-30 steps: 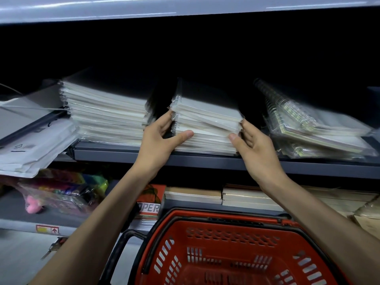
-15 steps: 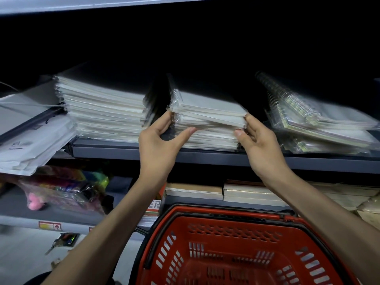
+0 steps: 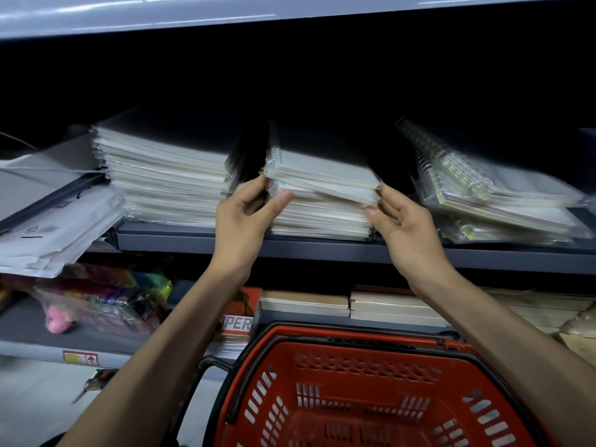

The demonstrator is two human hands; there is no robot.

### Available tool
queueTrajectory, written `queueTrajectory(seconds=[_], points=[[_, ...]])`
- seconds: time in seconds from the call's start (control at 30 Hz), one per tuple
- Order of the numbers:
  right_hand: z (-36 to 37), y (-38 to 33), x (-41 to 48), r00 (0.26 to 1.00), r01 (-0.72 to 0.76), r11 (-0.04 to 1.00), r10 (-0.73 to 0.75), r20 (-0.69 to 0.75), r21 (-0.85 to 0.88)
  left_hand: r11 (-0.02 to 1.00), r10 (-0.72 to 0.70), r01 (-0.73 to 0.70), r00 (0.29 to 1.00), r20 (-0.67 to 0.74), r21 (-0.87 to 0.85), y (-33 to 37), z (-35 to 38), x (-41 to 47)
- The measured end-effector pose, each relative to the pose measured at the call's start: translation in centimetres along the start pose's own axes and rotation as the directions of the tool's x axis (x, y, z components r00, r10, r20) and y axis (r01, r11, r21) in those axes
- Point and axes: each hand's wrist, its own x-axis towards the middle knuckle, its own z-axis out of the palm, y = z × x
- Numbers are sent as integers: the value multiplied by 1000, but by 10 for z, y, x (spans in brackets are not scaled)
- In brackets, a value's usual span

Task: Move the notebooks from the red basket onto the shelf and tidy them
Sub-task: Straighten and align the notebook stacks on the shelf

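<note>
Holding a notebook stack (image 3: pixel 322 201) on the shelf (image 3: pixel 322 250) btw. both hands. Pinching its left corner w/ the left hand (image 3: pixel 240 221), thumb across front edges; the right hand (image 3: pixel 406 230) w/ loose fingers, tips only touching right corner. Top notebooks skewed vs. lower ones. Left of hands a taller pile (image 3: pixel 161 182), right of them spiral notebooks (image 3: pixel 483 195). Below the forearms, the red basket (image 3: pixel 354 343).

Middle stack of white-paged notebooks in clear glossy wrap (image 3: pixel 322 217): cream-white page edges, on a blue-grey metal shelf (image 3: pixel 322 251). Red plastic basket (image 3: pixel 354 337): walls patterned with slotted and diamond-mesh cut-outs, with a black handle (image 3: pixel 206 369). Spiral-bound notebooks (image 3: pixel 483 191) at right: silver-gold wire coils, pale green and lilac page edges; lower left, a pink soft toy (image 3: pixel 58 322) and a rainbow-coloured packet (image 3: pixel 106 291).
</note>
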Motion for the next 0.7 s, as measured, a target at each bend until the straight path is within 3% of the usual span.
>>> queueTrajectory(seconds=[0.27, 0.43, 0.7], points=[[2, 1, -2, 1000, 18, 1000, -18, -11, -9, 998, -25, 25, 1000, -4, 63, -4, -3, 15], [6, -1, -5, 999, 15, 999, -14, -39, 31, 982, 40, -45, 999, 33, 185, -8, -2, 10], [6, 7, 1, 991, 25, 996, -14, -130, 84, 999, -43, 44, 999, -3, 14, -9, 7, 4]])
